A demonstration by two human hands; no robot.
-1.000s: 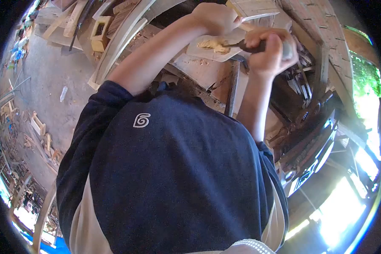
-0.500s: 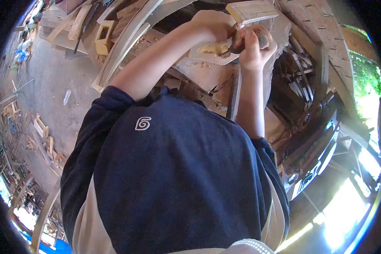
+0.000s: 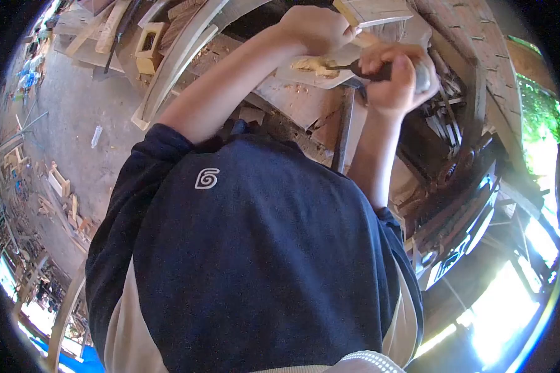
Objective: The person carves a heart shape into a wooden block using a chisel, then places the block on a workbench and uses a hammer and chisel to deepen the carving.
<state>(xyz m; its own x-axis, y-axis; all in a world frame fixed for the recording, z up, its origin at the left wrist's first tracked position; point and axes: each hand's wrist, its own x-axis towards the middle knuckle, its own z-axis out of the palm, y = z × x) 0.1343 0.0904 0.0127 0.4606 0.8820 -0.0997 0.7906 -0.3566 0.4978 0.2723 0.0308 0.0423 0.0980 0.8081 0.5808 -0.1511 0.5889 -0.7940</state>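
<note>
My left hand (image 3: pixel 317 31) is closed at the top centre, with a light wooden stick (image 3: pixel 366 40) running from its fingers toward my right hand. What the stick's far end meets is hidden. My right hand (image 3: pixel 395 81) is wrapped round the dark handle of a chisel-like tool (image 3: pixel 354 68). The tool's thin metal end points left, at a rough, yellowish hollow in a pale wooden piece (image 3: pixel 326 81). A rounded grey end shows at the right side of my right hand; motion blurs it.
A box-like wooden frame (image 3: pixel 149 48) and long curved boards (image 3: pixel 183 59) lie to the left. A light wooden block (image 3: pixel 376 12) is just beyond my hands. Scrap wood (image 3: pixel 442 105) is piled at the right. A plastic bottle (image 3: pixel 96 137) lies on the floor.
My right hand has moved right and slightly down with the tool, away from my left hand. The wooden stick between them now shows. My left hand has shifted only slightly.
</note>
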